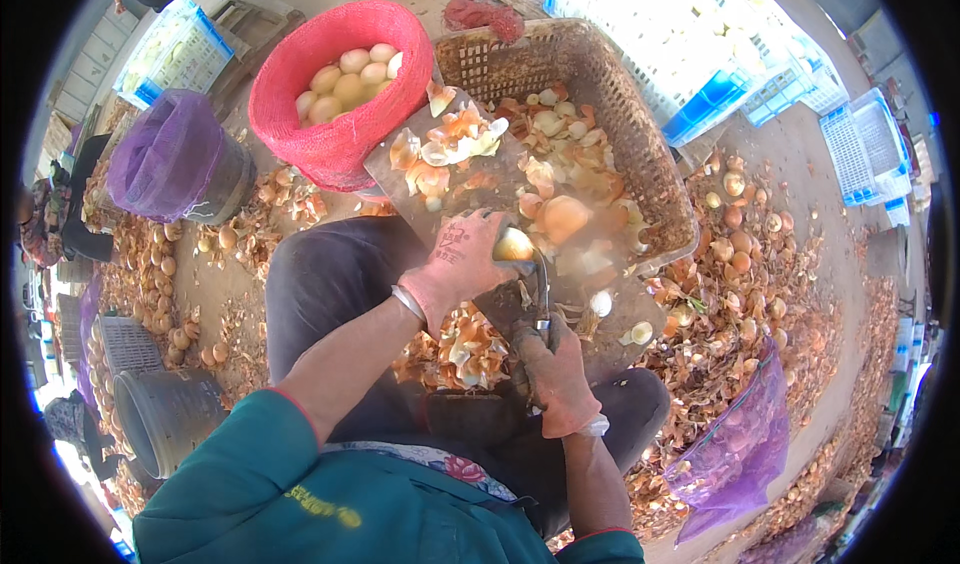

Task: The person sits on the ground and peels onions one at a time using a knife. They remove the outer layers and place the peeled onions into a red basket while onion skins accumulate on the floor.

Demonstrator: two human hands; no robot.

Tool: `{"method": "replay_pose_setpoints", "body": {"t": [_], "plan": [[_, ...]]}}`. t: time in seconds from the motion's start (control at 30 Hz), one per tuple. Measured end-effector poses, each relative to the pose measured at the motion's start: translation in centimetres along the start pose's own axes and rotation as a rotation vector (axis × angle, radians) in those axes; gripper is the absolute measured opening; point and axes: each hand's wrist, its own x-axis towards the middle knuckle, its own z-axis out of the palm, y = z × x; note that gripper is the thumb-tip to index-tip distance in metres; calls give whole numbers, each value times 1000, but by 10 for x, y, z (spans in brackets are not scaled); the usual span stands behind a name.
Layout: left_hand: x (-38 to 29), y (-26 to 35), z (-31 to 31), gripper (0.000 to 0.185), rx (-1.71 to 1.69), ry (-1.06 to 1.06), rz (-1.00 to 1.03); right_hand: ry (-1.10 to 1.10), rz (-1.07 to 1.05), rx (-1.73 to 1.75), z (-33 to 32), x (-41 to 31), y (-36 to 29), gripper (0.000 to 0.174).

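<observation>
Gloved in pink, my left hand [461, 260] grips an onion [514, 244] above the cutting board [420, 219] across my knees. Part of the onion's pale flesh shows; the fingers hide the rest. My right hand [551, 369], in a soiled glove, is closed around the handle of a curved knife [541, 294]. Its metal blade arcs up beside the onion; whether it touches cannot be made out. On the board, onion skins [457, 144] lie beyond my left hand. A small white onion [601, 304] with roots and a cut onion piece [639, 332] lie right of the knife.
A brown plastic crate [660, 189] with onions and skins stands beyond the board. Left of it is a red mesh-lined bucket [277, 106] of peeled onions. A purple mesh bag [165, 159] covers another bucket. Blue-white crates [697, 106] stand back right. Skins [712, 399] litter the floor.
</observation>
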Motion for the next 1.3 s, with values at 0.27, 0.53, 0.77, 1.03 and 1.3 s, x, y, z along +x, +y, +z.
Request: {"method": "replay_pose_setpoints", "body": {"t": [0.27, 0.53, 0.77, 1.03, 1.3], "plan": [[-11, -13, -28, 52, -575, -9, 320, -154, 161, -26, -47, -35, -55, 28], [-42, 12, -51, 50, -1122, -213, 104, 48, -256, -15, -21, -66, -56, 15], [-70, 19, -59, 55, -1057, -206, 180, 182, -708, -53, 21, -50, -49, 29], [-96, 13, -65, 61, -971, -193, 302, 239, -952, -558, 30, -64, -57, 30], [-111, 9, -63, 64, -896, -104, 360, 254, -904, -368, 49, -75, -59, 20]]}}
